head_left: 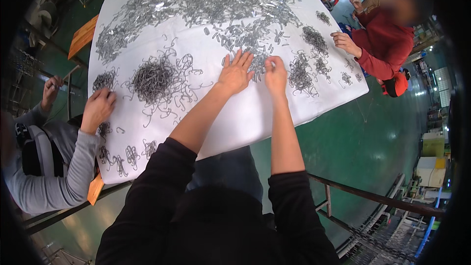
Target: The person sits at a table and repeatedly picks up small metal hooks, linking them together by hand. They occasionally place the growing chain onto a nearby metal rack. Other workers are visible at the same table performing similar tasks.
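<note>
My left hand (236, 72) lies flat with its fingers spread, over the near edge of a scatter of small grey metal pieces (248, 34). Close beside it, my right hand (276, 74) is closed, its fingers curled in toward the thumb; whatever they may hold is hidden. A few of the small pieces (258, 64) lie between the two hands. Right of my right hand sits a loose heap of bent metal wire hooks (300, 74). A larger tangle of S-like wire hooks (153, 79) lies to the left of my left forearm.
The white-covered table (235, 127) carries a broad spread of metal pieces (216, 0) at the far side. At the left, a co-worker's hand (98, 109) is over small hook piles (131, 155). Another co-worker's hand (347, 44) reaches in from the right, near a hook pile (315, 40).
</note>
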A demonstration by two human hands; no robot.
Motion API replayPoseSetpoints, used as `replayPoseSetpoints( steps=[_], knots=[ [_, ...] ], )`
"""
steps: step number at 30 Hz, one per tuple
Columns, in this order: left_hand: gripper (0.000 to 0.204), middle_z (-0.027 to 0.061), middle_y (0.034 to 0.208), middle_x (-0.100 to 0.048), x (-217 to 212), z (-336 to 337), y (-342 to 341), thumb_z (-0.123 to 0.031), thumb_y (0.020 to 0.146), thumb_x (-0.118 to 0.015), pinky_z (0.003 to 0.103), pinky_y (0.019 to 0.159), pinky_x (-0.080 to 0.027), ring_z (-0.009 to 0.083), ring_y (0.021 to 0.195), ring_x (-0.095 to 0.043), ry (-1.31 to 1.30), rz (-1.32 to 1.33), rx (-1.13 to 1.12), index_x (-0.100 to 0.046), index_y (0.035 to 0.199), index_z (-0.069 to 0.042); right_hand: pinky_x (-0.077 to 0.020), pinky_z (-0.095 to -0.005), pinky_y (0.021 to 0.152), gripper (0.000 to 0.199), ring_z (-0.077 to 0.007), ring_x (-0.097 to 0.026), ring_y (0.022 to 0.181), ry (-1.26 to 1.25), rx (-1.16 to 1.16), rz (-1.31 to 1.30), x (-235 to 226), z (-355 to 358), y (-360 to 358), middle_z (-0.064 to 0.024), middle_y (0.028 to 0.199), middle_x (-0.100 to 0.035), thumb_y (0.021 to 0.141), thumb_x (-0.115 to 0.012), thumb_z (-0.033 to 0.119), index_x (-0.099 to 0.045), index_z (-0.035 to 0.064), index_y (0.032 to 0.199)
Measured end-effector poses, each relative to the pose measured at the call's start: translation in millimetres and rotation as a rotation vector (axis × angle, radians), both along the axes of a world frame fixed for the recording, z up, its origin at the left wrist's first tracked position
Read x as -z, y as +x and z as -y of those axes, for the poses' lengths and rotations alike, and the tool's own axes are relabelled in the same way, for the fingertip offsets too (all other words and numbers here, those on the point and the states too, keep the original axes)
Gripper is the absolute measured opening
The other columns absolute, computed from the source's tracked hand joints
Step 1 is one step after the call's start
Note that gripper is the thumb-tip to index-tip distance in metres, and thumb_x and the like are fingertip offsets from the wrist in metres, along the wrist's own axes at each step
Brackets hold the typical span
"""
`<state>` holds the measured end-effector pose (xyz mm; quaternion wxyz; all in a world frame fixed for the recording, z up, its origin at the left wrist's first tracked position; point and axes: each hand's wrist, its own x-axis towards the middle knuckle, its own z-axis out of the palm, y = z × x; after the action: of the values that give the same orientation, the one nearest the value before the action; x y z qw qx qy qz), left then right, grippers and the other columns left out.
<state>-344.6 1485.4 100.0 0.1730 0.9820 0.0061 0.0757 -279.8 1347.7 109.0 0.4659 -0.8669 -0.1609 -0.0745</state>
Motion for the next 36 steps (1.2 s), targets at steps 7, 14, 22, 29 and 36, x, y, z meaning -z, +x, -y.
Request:
replayPoseSetpoints(
  steps=[7, 14, 22, 29, 36],
  knots=[
    [0.051, 0.0116, 0.148, -0.034, 5.1, 0.0, -83.5, -0.025, 0.096, -0.047, 0.051, 0.112, -0.022, 0.0272, 0.141, -0.024, 0.046, 0.032, 0.065, -0.037, 0.141, -0.003, -0.0229, -0.0502, 0.112, 0.008, -0.0287, -0.047, 0.127, -0.151, -0.519, 0.150, 10.0, 2.5, -37.7, -0.0072, 0.124, -0.059, 0.094, -0.049, 0.009, -0.052, 0.0040, 0.099],
    [0.043, 0.0134, 0.137, -0.048, -7.4, 3.8, -170.4, -0.006, 0.087, -0.057, 0.049, 0.108, -0.032, 0.0302, 0.133, -0.039, -0.086, 0.156, 0.082, -0.051, 0.130, -0.003, -0.0328, -0.0439, 0.106, 0.008, -0.0294, -0.050, 0.124, -0.132, -0.460, 0.104, 7.1, 39.3, -102.7, -0.0095, 0.119, -0.061, 0.089, -0.056, 0.007, -0.057, 0.0029, 0.096],
    [0.015, 0.0064, 0.092, -0.061, -12.0, 14.9, -129.6, -0.005, 0.075, -0.070, 0.042, 0.078, -0.045, 0.0272, 0.088, -0.058, -0.309, 0.381, -0.107, -0.067, 0.089, -0.005, -0.0440, -0.0214, 0.063, 0.013, -0.0085, -0.058, 0.074, 0.450, 0.103, -0.385, -1.0, 46.6, -130.8, -0.0013, 0.084, -0.065, 0.086, -0.068, 0.012, -0.067, 0.0005, 0.094],
    [0.012, 0.0052, 0.083, -0.062, -20.0, 12.1, -108.4, -0.007, 0.077, -0.070, 0.035, 0.071, -0.047, 0.0220, 0.080, -0.059, -0.217, 0.187, -0.085, -0.065, 0.087, -0.006, -0.0533, -0.0248, 0.063, 0.015, -0.0155, -0.065, 0.073, 0.660, 0.092, -0.585, -27.3, 44.3, -157.2, -0.0104, 0.084, -0.065, 0.086, -0.067, 0.005, -0.064, -0.0053, 0.096],
    [0.008, 0.0083, 0.086, -0.067, -40.0, 10.0, -150.5, -0.002, 0.086, -0.063, 0.025, 0.067, -0.052, 0.0129, 0.072, -0.063, -1.447, -0.082, -0.258, -0.062, 0.093, 0.001, -0.0552, -0.0264, 0.065, 0.025, -0.0197, -0.067, 0.074, 0.743, -0.027, -0.651, -59.1, 18.3, -171.4, -0.0138, 0.088, -0.064, 0.083, -0.067, 0.000, -0.055, -0.0043, 0.105]
  ],
)
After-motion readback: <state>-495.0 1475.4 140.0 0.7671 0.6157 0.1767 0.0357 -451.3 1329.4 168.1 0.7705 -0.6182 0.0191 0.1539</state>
